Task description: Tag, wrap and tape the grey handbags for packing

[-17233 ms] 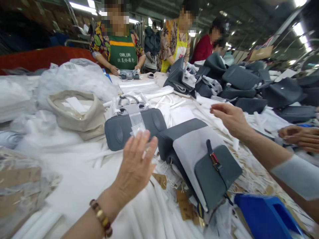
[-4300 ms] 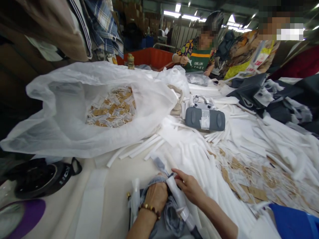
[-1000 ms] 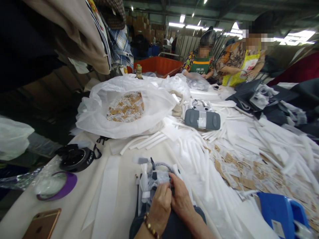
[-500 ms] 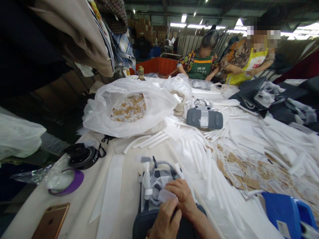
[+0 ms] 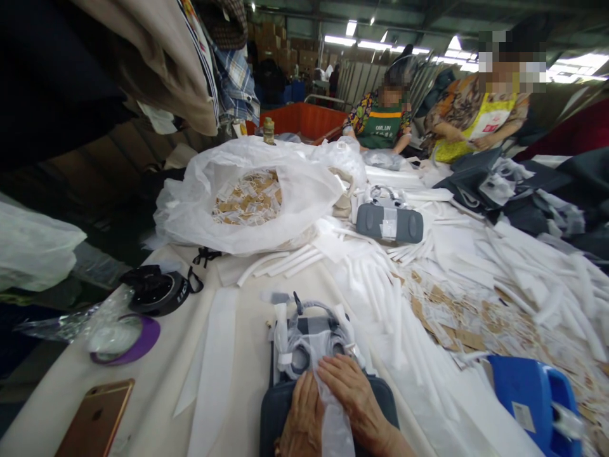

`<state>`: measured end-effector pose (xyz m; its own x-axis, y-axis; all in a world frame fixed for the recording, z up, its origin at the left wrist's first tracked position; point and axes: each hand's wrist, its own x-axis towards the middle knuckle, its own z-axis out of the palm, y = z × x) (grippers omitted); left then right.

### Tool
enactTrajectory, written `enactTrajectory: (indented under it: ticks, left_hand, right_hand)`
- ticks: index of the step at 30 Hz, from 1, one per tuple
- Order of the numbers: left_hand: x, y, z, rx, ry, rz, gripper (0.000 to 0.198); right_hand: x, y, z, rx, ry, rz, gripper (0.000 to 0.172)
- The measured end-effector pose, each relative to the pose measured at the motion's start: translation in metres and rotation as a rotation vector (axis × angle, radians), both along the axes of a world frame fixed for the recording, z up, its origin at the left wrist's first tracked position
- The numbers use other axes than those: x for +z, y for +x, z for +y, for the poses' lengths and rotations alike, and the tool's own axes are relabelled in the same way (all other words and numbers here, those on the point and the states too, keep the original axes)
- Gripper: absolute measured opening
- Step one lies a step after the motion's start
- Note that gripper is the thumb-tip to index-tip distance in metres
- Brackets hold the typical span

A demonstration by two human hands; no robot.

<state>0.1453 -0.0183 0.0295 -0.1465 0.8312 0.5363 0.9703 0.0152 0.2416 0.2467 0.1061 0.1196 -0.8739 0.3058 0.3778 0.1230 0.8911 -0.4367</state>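
Note:
A dark grey handbag (image 5: 276,406) lies on the table close in front of me, its handle (image 5: 311,306) wrapped in translucent film. Down its middle runs a strip of translucent plastic film (image 5: 333,416). My left hand (image 5: 301,409) rests flat on the bag at the strip's left edge, fingers stretched out together. Across from it, my right hand (image 5: 349,390) lies with extended fingers over the strip and the bag. Neither hand is closed round anything. White padded wrap (image 5: 284,336) covers the strap parts at the bag's upper left.
Left are a phone (image 5: 98,419), purple tape roll (image 5: 128,343) and black cap (image 5: 159,292). Beyond sit a plastic bag of tags (image 5: 190,209) and another grey handbag (image 5: 373,222). White strips (image 5: 380,298) and a blue container (image 5: 523,393) lie right. Two co-workers stand opposite.
My fingers have gone from pinching the film near the handle to lying flat on the bag. The film now stretches down the bag's middle towards me.

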Motion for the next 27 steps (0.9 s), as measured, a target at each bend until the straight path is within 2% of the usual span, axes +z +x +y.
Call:
enactTrajectory:
  ticks: [3, 5, 9, 11, 14, 18, 20, 22, 27]
  left_hand:
    - [0.018, 0.0, 0.003, 0.042, 0.09, 0.024, 0.046]
    - [0.027, -0.002, 0.005, 0.02, 0.121, 0.027, 0.045]
    - [0.039, -0.01, 0.004, -0.032, 0.088, 0.013, 0.044]
    - [0.046, -0.018, 0.005, -0.081, 0.004, 0.004, 0.042]
    - [0.058, -0.034, 0.014, -0.187, -0.21, -0.053, 0.036]
    - [0.076, -0.054, 0.034, -0.3, -0.474, -0.136, 0.077]
    - [0.084, -0.06, 0.043, -0.317, -0.597, -0.148, 0.086]
    - [0.089, -0.062, 0.05, -0.319, -0.689, -0.155, 0.085]
    - [0.091, -0.063, 0.063, -0.271, -0.772, -0.146, 0.085]
  right_hand:
    - [0.0, 0.008, -0.009, -0.013, -0.015, -0.02, 0.04]
    - [-0.002, 0.012, -0.015, -0.016, -0.026, 0.008, 0.044]
    - [-0.007, 0.016, -0.024, -0.029, -0.039, 0.048, 0.048]
    - [-0.007, 0.016, -0.026, -0.043, -0.055, 0.043, 0.047]
    - [-0.011, 0.018, -0.024, -0.081, -0.098, 0.06, 0.044]
    - [-0.027, 0.022, -0.02, -0.053, -0.091, 0.087, 0.043]
    - [-0.035, 0.024, -0.019, -0.022, -0.058, 0.071, 0.044]
    - [-0.039, 0.026, -0.017, 0.023, -0.038, 0.076, 0.046]
    - [-0.036, 0.025, -0.011, 0.106, -0.074, 0.13, 0.047]
